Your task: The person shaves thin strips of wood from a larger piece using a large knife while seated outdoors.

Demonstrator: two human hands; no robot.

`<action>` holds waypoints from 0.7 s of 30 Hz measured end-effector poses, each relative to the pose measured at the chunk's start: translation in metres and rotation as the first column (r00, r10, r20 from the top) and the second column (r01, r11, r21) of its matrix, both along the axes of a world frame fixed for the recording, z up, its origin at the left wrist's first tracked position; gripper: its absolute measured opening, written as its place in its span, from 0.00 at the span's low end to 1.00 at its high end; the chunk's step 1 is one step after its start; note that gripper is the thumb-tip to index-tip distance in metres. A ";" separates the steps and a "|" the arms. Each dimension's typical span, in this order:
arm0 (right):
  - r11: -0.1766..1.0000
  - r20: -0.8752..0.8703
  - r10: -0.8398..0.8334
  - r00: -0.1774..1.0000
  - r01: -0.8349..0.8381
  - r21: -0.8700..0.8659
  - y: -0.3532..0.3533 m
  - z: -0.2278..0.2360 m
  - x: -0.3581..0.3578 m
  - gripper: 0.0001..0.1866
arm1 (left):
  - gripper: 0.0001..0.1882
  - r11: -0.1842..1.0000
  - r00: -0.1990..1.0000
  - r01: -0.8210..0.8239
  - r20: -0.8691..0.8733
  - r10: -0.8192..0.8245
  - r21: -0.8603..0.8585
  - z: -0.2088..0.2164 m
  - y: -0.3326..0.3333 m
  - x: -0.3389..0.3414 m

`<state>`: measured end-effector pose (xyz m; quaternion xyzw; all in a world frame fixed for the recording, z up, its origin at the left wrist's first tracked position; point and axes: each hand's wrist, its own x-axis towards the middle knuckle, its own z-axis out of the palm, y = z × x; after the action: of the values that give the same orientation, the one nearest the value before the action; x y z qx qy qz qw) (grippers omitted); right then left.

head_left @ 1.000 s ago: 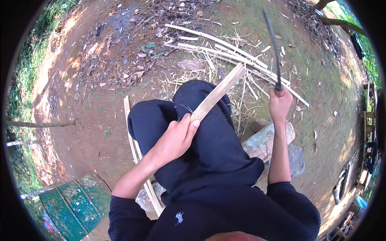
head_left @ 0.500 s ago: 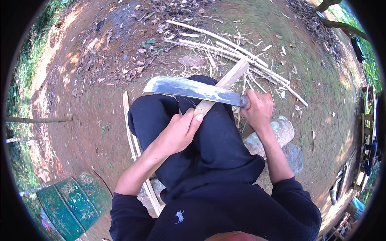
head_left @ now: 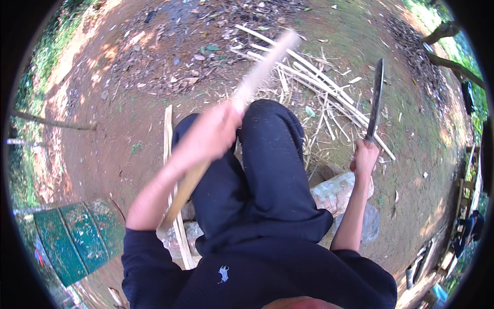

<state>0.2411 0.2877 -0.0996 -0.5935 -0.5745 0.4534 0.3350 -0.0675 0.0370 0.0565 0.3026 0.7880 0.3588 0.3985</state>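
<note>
My left hand (head_left: 213, 133), smeared by motion, is wrapped round a long flat strip of pale wood, perhaps split bamboo (head_left: 265, 69). The strip slants from beside my left forearm up past my knees. Out to the right, my right hand (head_left: 366, 156) grips a machete (head_left: 377, 100) by its handle. Its dark blade points up and away from me, seen nearly edge-on and apart from the strip.
Split strips (head_left: 329, 85) and thin shavings lie on the ground beyond my knees. More long strips (head_left: 168, 134) rest by my left leg. Stones (head_left: 337, 193) sit at my right, a green metal drum (head_left: 77, 242) at lower left. A thin branch (head_left: 56, 122) juts in from the left.
The machete has come off the strip and swung out to the right, its blade turning upward. My left hand has moved left and away from me with the strip, which now stands steeper.
</note>
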 end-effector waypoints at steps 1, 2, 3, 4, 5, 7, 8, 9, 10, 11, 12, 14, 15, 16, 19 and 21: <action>0.999 0.026 0.011 1.000 -0.012 0.039 -0.003 -0.007 0.007 0.16 | 0.15 0.996 0.995 -0.048 -0.084 0.055 0.077 0.016 0.012 -0.017; 0.997 0.032 0.040 0.999 -0.042 0.068 -0.004 -0.017 0.007 0.17 | 0.16 0.984 0.974 -0.104 -0.185 0.131 0.148 0.039 0.017 -0.036; 0.992 0.045 0.062 0.997 -0.066 0.106 -0.006 -0.024 0.006 0.18 | 0.19 0.981 0.917 -0.082 -0.371 0.144 0.177 0.054 0.024 -0.062; 0.995 0.033 0.068 0.997 -0.070 0.076 -0.011 -0.026 0.005 0.18 | 0.23 0.978 0.827 -0.053 -0.540 0.157 0.203 0.069 0.030 -0.091; 0.996 0.020 0.079 0.997 -0.080 0.050 -0.015 -0.025 0.002 0.19 | 0.24 0.983 0.778 -0.030 -0.613 0.136 0.180 0.088 0.033 -0.118; 0.993 -0.027 0.119 0.992 -0.119 0.013 -0.022 -0.018 -0.009 0.19 | 0.24 0.944 0.629 0.036 -0.742 0.233 0.327 0.123 0.033 -0.168; 0.992 -0.032 0.129 0.991 -0.128 0.016 -0.023 -0.014 -0.013 0.19 | 0.22 0.871 0.536 0.114 -0.768 0.351 0.478 0.132 0.033 -0.183; 0.992 -0.032 0.123 0.992 -0.122 0.023 -0.023 -0.009 -0.013 0.19 | 0.22 0.806 0.568 0.083 -0.692 0.445 0.587 0.141 0.033 -0.182; 0.993 -0.039 0.121 0.992 -0.120 0.022 -0.025 -0.005 -0.015 0.18 | 0.22 0.734 0.591 0.050 -0.612 0.525 0.678 0.156 0.030 -0.177; 0.992 -0.024 0.123 0.992 -0.123 0.012 -0.028 0.003 -0.018 0.18 | 0.22 0.652 0.610 0.016 -0.524 0.594 0.758 0.167 0.026 -0.172; 0.990 -0.038 0.136 0.990 -0.135 0.036 -0.028 0.002 -0.021 0.17 | 0.25 0.540 0.613 0.053 -0.454 0.647 0.840 0.177 0.017 -0.167; 0.987 -0.051 0.138 0.989 -0.133 0.084 -0.027 -0.002 -0.022 0.15 | 0.27 0.487 0.506 0.085 -0.459 0.731 0.869 0.181 -0.011 -0.168; 0.986 -0.046 0.149 0.988 -0.146 0.078 -0.027 -0.003 -0.024 0.14 | 0.29 0.255 0.635 0.039 -0.221 0.741 0.966 0.175 -0.019 -0.157; 0.986 -0.028 0.144 0.989 -0.142 0.089 -0.024 -0.002 -0.023 0.14 | 0.30 0.112 0.712 0.016 -0.090 0.696 0.994 0.162 -0.023 -0.150; 0.984 -0.064 0.171 0.983 -0.167 0.064 -0.034 0.013 -0.042 0.16 | 0.25 -0.152 0.882 -0.158 0.209 0.422 0.976 0.127 -0.059 -0.141; 0.986 -0.136 0.168 0.976 -0.169 0.007 -0.043 0.032 -0.057 0.19 | 0.21 -0.175 0.941 -0.288 0.312 0.128 0.941 0.092 -0.072 -0.113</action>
<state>0.1843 0.2442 -0.0679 -0.5110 -0.5975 0.5209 0.3325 -0.1804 -0.0347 0.1482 0.3449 0.2636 0.9008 0.0122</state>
